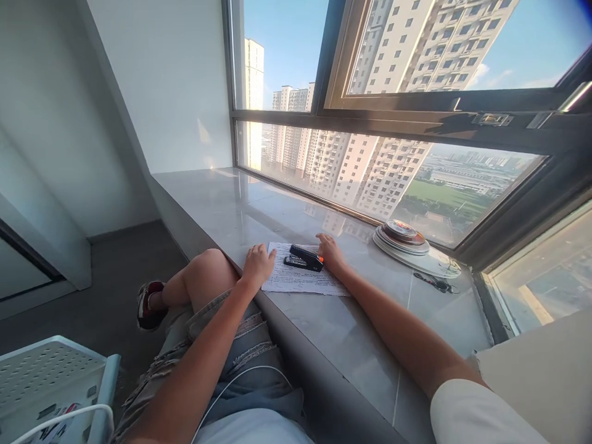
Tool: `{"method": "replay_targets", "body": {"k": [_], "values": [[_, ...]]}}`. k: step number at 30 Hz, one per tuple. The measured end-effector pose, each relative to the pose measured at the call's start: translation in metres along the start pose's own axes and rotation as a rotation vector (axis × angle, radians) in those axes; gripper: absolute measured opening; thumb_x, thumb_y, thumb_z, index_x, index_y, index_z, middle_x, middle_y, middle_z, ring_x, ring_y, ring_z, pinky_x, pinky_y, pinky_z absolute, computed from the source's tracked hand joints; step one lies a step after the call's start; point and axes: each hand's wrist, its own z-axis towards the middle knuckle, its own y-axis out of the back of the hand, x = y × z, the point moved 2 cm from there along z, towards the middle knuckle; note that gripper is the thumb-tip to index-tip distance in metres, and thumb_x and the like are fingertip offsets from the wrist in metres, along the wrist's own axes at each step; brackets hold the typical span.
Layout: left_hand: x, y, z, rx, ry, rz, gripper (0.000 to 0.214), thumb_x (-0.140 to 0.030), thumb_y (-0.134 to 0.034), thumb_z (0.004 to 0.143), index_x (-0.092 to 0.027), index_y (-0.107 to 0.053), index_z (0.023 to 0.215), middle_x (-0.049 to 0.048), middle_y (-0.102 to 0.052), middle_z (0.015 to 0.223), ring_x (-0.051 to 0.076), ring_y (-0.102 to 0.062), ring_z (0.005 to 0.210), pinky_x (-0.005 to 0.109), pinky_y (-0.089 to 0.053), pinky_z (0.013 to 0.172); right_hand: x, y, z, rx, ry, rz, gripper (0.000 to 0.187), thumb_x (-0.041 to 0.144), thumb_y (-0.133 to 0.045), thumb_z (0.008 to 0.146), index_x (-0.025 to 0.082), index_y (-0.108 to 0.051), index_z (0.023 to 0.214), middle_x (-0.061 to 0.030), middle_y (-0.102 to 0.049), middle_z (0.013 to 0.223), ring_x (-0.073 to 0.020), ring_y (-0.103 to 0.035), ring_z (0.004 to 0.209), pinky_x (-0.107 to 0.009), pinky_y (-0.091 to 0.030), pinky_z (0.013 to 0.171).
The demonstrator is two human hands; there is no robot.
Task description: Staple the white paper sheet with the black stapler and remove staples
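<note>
A black stapler (304,258) lies on a printed sheet of paper (300,282) on the marble window ledge (222,197), its long axis running left to right. The right hand (329,253) touches its right end; I cannot tell whether it grips. The left hand (258,265) rests loosely open on the sheet's left edge, farther away. The print is too small to read.

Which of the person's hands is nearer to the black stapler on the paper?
Right. The right hand is at the right end of the stapler, seemingly touching it; the left hand rests on the left edge of the paper, apart from the stapler.
</note>
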Motion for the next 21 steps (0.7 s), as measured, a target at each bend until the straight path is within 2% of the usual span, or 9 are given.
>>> {"method": "replay_targets", "body": {"k": [2,4,7,10,13,15,18,21], "values": [[-0.013,-0.008,0.007,0.023,0.036,0.023,0.056,-0.043,-0.046,0.100,-0.006,-0.053,0.141,0.0286,-0.055,0.145,0.038,-0.049,0.140,0.049,-0.038,0.114,0.011,0.013,-0.003,-0.124,0.085,0.078,0.046,0.011,-0.030,0.097,0.018,-0.065,0.127,-0.0132,-0.069,0.121,-0.0287,-0.058,0.121,-0.045,-0.047,0.104],[-0.021,-0.014,0.015,0.077,0.046,0.053,0.058,-0.041,-0.042,0.102,-0.006,-0.047,0.148,0.0285,-0.044,0.156,0.040,-0.037,0.148,0.053,-0.032,0.118,0.027,0.026,-0.010,-0.167,0.247,0.161,0.043,0.022,-0.028,0.104,0.021,-0.064,0.128,-0.0117,-0.068,0.117,-0.0276,-0.059,0.114,-0.044,-0.048,0.101],[-0.027,-0.018,0.028,0.221,-0.026,0.100,0.053,-0.034,-0.035,0.103,-0.013,-0.048,0.150,0.0213,-0.039,0.162,0.040,-0.027,0.153,0.060,-0.026,0.120,0.052,0.032,-0.022,0.008,0.464,0.156,0.044,0.044,-0.040,0.105,0.024,-0.055,0.141,-0.0117,-0.064,0.126,-0.0278,-0.057,0.117,-0.042,-0.046,0.102],[-0.032,-0.020,0.036,0.343,-0.106,0.152,0.050,-0.028,-0.035,0.102,-0.015,-0.050,0.148,0.0212,-0.044,0.158,0.040,-0.033,0.150,0.064,-0.027,0.118,0.068,0.027,-0.029,0.163,0.539,0.028,0.057,0.057,-0.047,0.101,0.024,-0.050,0.147,-0.0131,-0.064,0.129,-0.0294,-0.056,0.118,-0.041,-0.043,0.104],[-0.037,-0.021,0.037,0.345,-0.148,0.217,0.045,-0.026,-0.039,0.101,-0.014,-0.055,0.142,0.0240,-0.051,0.149,0.041,-0.043,0.139,0.063,-0.032,0.113,0.067,0.021,-0.028,0.160,0.527,-0.053,0.054,0.055,-0.044,0.103,0.021,-0.055,0.144,-0.0138,-0.068,0.118,-0.0290,-0.058,0.112,-0.041,-0.040,0.103],[-0.040,-0.021,0.035,0.289,-0.171,0.220,0.038,-0.023,-0.039,0.100,-0.016,-0.061,0.131,0.0227,-0.055,0.141,0.038,-0.049,0.131,0.059,-0.036,0.110,0.058,0.022,-0.024,0.060,0.470,-0.073,0.050,0.050,-0.043,0.104,0.021,-0.057,0.142,-0.0134,-0.069,0.117,-0.0284,-0.057,0.111,-0.041,-0.037,0.104],[-0.039,-0.021,0.033,0.254,-0.209,0.148,0.028,-0.021,-0.041,0.101,-0.020,-0.066,0.113,0.0179,-0.061,0.129,0.033,-0.054,0.122,0.054,-0.038,0.106,0.035,0.031,-0.016,-0.162,0.306,-0.084,0.043,0.041,-0.041,0.106,0.025,-0.056,0.142,-0.0119,-0.066,0.125,-0.0285,-0.056,0.113,-0.044,-0.034,0.106],[-0.037,-0.019,0.033,0.273,-0.227,0.088,0.023,-0.023,-0.046,0.100,-0.022,-0.065,0.112,0.0148,-0.062,0.127,0.032,-0.053,0.122,0.052,-0.038,0.106,0.016,0.039,-0.009,-0.268,0.213,-0.100,0.040,0.033,-0.041,0.105,0.028,-0.058,0.140,-0.0105,-0.064,0.130,-0.0294,-0.053,0.119,-0.048,-0.029,0.111]]}}
